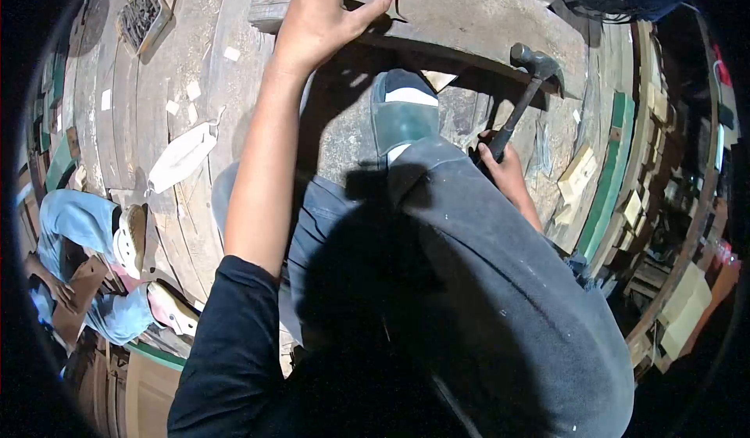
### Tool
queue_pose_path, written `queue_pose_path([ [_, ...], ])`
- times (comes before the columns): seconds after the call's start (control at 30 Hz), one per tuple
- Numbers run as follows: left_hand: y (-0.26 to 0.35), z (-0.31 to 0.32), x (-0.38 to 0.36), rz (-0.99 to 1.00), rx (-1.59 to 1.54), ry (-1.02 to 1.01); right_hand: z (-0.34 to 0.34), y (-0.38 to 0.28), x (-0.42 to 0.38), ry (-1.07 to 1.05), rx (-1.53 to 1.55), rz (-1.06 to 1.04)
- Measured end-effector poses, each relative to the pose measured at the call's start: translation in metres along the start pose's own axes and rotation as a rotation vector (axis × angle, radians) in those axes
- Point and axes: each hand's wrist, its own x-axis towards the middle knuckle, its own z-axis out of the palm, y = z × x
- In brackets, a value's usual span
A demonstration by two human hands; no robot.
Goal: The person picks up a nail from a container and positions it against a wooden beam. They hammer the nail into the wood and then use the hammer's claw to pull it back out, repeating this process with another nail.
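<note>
On the plank (pixel 469 16) ahead, my left hand (pixel 328 16) pinches a nail (pixel 397 7) upright between thumb and forefinger, the other fingers curled clear. My right hand (pixel 508 168) grips the hammer (pixel 531 86) low on its handle, head raised beside the plank. My shoe (pixel 402 114) braces the wood. Best to tap lightly first (fingers are close), keeping the nail straight, then let go before swinging hard.

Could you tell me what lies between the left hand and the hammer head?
In the head view, only bare plank lies between the left hand, pinching a nail, and the hammer. The shoe sits below that stretch.
</note>
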Motion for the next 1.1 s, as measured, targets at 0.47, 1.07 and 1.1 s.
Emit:
queue_pose_path([
  [0.47,0.001,0.008,-0.004,-0.162,-0.090,-0.006,0.000,-0.004,0.000,-0.007,-0.015,0.040],
  [1.07,0.001,0.006,-0.003,-0.265,-0.087,-0.059,-0.002,-0.005,0.001,-0.011,-0.058,0.001],
  [1.1,0.001,0.006,-0.003,-0.283,-0.091,-0.058,-0.002,-0.005,0.000,-0.015,-0.050,0.015],
])
